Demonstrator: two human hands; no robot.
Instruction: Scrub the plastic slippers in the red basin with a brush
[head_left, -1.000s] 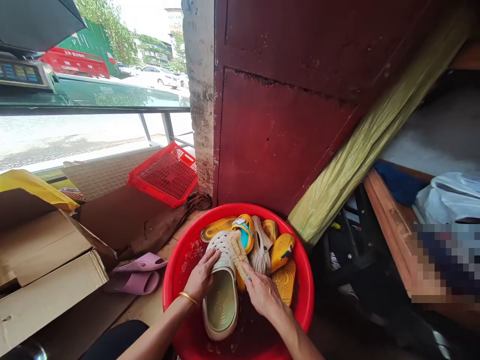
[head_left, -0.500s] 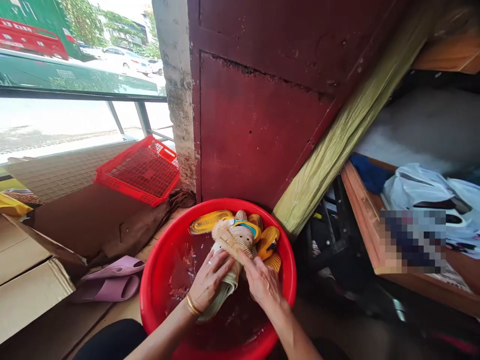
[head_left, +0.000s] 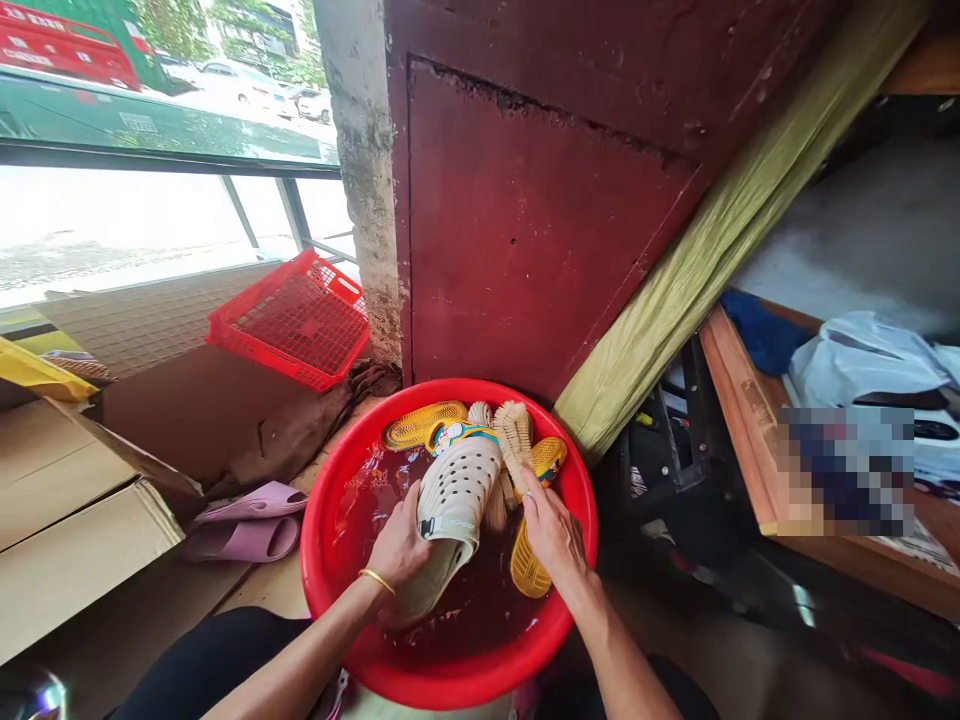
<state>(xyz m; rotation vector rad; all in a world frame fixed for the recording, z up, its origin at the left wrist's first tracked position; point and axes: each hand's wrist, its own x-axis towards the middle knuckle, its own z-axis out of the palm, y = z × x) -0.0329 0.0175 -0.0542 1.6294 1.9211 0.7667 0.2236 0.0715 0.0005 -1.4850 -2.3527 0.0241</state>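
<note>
Since the frame half a second ago, the brush (head_left: 514, 435) has been lifted off the pale clog's toe and carried toward the basin's far right rim; the left hand (head_left: 405, 545) has been shifted from the clog's top to its side. Pale clog (head_left: 459, 490): held tilted over the basin's middle, toe toward the far rim, heel low toward the near left. Left hand closed round its side by the opening, fingertips partly hidden. Right hand (head_left: 551, 530) closed on the brush handle, bristles just beside the toe; contact cannot be told. Yellow slippers lie along the far rim (head_left: 424, 425) and the right side. Dark water (head_left: 480, 610) is held in the red basin (head_left: 315, 560). Outside its left rim, purple slippers (head_left: 274, 540); farther off, a red crate (head_left: 292, 320). Beyond the far rim, a maroon door (head_left: 540, 220).
</note>
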